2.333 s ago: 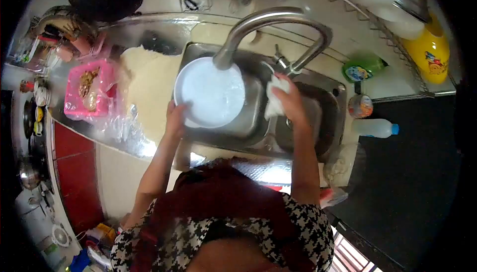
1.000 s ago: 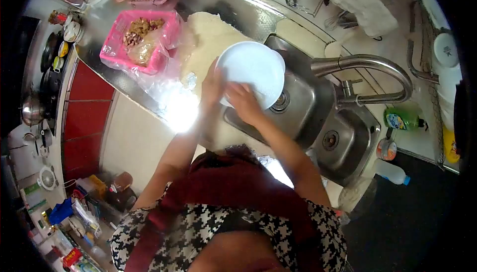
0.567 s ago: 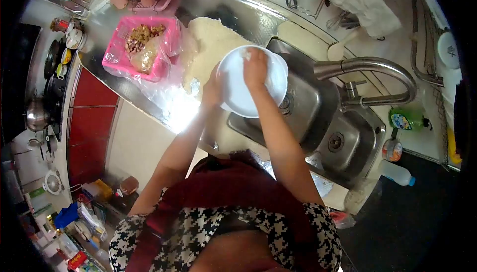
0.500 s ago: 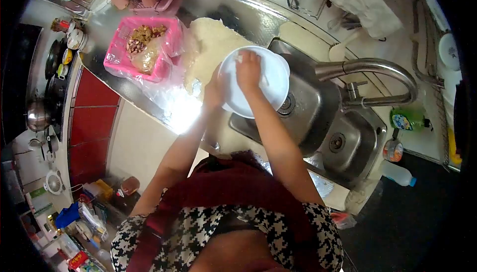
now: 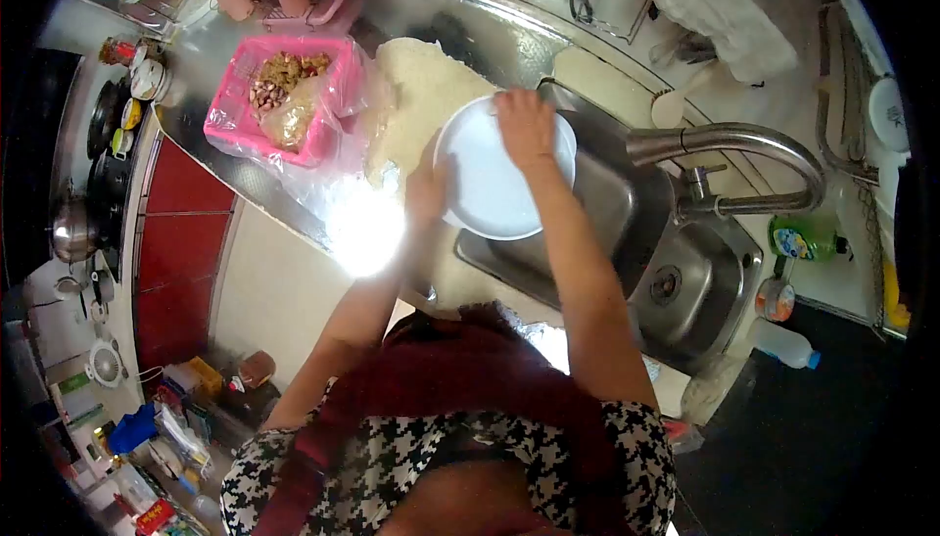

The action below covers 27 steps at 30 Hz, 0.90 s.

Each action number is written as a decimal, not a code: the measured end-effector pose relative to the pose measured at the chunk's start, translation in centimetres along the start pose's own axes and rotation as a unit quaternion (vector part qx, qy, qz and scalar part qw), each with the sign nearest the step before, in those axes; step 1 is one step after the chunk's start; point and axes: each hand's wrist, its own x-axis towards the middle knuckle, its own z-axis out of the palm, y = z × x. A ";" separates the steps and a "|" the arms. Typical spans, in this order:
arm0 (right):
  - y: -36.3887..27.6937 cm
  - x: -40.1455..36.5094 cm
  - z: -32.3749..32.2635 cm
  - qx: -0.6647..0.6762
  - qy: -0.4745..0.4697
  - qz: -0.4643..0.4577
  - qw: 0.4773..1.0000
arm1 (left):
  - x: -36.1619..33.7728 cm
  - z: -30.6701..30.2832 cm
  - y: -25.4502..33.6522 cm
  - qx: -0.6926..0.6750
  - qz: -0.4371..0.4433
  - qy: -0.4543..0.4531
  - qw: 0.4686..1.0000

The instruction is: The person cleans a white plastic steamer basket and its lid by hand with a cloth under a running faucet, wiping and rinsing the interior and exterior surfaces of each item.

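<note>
A white bowl (image 5: 490,184) is held over the edge between the worktop and the sink, its pale inside facing me. My left hand (image 5: 426,188) grips the bowl at its left rim, fingers partly hidden behind the wall. At the upper right rim, my right hand (image 5: 527,130) bends its fingers over the edge; whether a cloth lies under them cannot be seen. A second pale rim shows along the bowl's right side. Under and left of the bowl lies a beige mat (image 5: 416,86).
A pink basket (image 5: 220,125) holding bagged food, some like peeled shallots or garlic, stands to the left. To the right are a double steel sink (image 5: 627,213), a curved faucet (image 5: 774,139), a green soap bottle (image 5: 805,237) and a clear bottle (image 5: 783,343).
My right hand has moved from inside the bowl up and right onto its rim. The bowl has shifted slightly right, and my left hand keeps its hold.
</note>
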 end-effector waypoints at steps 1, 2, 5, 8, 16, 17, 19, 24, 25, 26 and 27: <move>1.3 -0.7 -0.3 -0.002 0.004 0.032 0.999 | -0.2 0.0 0.2 -0.022 0.008 0.004 1.000; 2.7 -1.7 -0.8 -0.018 -0.017 0.042 0.999 | -0.2 0.0 0.2 -0.025 0.008 0.003 1.000; 4.0 -6.7 -2.1 -0.017 -0.067 0.133 0.989 | -0.2 0.5 0.2 -0.060 -0.002 0.028 0.998; 1.7 -10.8 -4.8 0.039 -0.111 0.239 0.964 | 1.0 1.6 -2.0 0.021 0.039 0.112 0.993; 1.8 -8.6 -4.0 0.151 -0.011 0.240 0.959 | 0.7 1.4 -1.4 -0.020 0.024 0.092 0.995; 2.7 -7.5 -3.6 0.188 0.113 0.287 0.933 | 0.7 1.5 -1.5 -0.012 0.018 0.090 0.996; 3.4 -5.5 -3.2 0.191 0.122 0.291 0.929 | 1.3 1.8 -2.7 -0.005 0.016 0.091 0.996; 3.7 -0.9 -1.8 0.138 0.039 0.391 0.909 | 1.4 1.8 -2.6 0.065 0.017 0.069 0.995; 3.8 -0.1 -1.8 0.143 -0.021 0.373 0.917 | 1.3 1.6 -2.3 0.064 0.019 0.067 0.995; 3.9 0.8 -1.7 0.147 -0.080 0.355 0.920 | 1.1 1.4 -2.0 0.061 0.032 0.060 0.996; 3.2 0.9 0.6 0.143 -0.081 0.295 0.941 | 0.8 1.3 -1.6 0.058 0.045 0.053 0.996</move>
